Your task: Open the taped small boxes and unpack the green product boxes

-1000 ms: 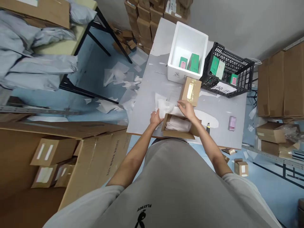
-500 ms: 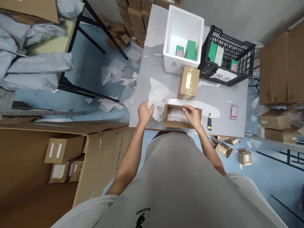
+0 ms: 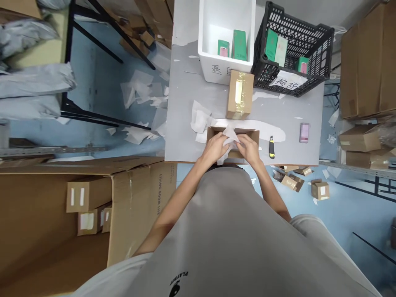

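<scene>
Directly in front of my body, an open cardboard box point(image 3: 254, 135) lies at the table's near edge. Over it, both hands grip a crumpled sheet of white packing paper point(image 3: 229, 133). My left hand point(image 3: 215, 147) pinches the paper from the left, and my right hand point(image 3: 248, 147) pinches it from the right. The hands and paper hide most of the box's inside. Another crumpled sheet of tissue point(image 3: 200, 117) lies on the table just left of the box. To the right rests a yellow and black utility knife point(image 3: 271, 147).
A taped cardboard box point(image 3: 240, 95) stands beyond the open one. Behind it are a white foam bin point(image 3: 213, 74) and a black crate point(image 3: 297, 88), each with green boxes inside. A large carton point(image 3: 142, 206) is at my left. Scraps of paper point(image 3: 139, 88) litter the floor.
My left hand has let go of the tissue on the left and moved right over the box. White paper from the box is now raised between both hands. The view has shifted.
</scene>
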`<state>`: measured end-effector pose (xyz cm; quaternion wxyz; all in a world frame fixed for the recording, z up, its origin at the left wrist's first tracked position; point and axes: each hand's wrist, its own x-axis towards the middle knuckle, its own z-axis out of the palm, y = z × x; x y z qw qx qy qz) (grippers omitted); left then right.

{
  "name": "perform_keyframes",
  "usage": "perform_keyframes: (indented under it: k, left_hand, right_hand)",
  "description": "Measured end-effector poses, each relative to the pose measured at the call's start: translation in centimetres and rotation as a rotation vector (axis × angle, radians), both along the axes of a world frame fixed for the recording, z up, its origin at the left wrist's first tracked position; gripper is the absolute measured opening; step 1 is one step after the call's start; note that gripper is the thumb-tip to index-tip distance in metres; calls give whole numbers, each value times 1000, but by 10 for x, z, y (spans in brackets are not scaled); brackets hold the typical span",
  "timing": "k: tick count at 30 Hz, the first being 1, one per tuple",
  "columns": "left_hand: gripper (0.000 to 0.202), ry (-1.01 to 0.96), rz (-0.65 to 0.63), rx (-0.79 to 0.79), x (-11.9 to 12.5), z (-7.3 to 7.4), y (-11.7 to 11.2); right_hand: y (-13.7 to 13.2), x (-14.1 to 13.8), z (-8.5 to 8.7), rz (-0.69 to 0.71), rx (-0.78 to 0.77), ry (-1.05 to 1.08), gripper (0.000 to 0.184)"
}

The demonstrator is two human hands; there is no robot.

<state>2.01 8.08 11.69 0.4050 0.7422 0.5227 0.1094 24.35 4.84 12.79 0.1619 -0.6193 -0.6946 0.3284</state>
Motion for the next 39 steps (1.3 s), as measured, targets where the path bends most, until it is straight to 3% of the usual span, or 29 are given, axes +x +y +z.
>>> perform_keyframes:
  k: [3, 6, 9, 12, 14, 16, 19, 20, 24, 27, 29, 34, 39]
  left_hand:
    - [71, 4, 7, 12, 5, -30, 6]
    - [73, 91, -53, 16, 15, -54, 16]
    - [61, 215, -176, -18, 29, -65, 25]
    - [49, 177, -208, 10, 30, -65, 25]
    - [45, 59, -90, 101, 16, -64, 21]
    - [44, -32, 138, 197, -8, -69, 19]
    - [46, -33, 530, 233, -51, -89, 29]
    - [48, -11, 595, 203, -63, -100, 36]
    - [71, 126, 628, 24, -82, -142, 73]
    - [87, 207, 584, -68, -71, -162, 94]
    - [84, 234, 560, -108, -61, -170, 101]
    - [48, 261, 530, -176, -52, -183, 91]
    - [34, 231, 609, -221, -77, -184, 57]
  right_hand:
    - [12, 3, -10, 32, -167, -269, 37]
    - [32, -7, -24, 57, -343, -476, 34]
    - [54, -20, -40, 17, -459, -546, 39]
    - [67, -25, -48, -14, -494, -554, 38]
    - [65, -21, -45, -22, -507, -551, 37]
    - [56, -15, -36, -36, -460, -528, 42]
    - [34, -4, -19, -75, -315, -468, 46]
    - [27, -1, -15, -89, -280, -445, 47]
    - [9, 7, -5, -117, -235, -377, 47]
    - [4, 9, -4, -124, -206, -327, 44]
    - [3, 9, -5, -139, -182, -296, 42]
    - [-2, 9, -6, -168, -145, -227, 38]
    - [-5, 7, -6, -177, -148, -146, 36]
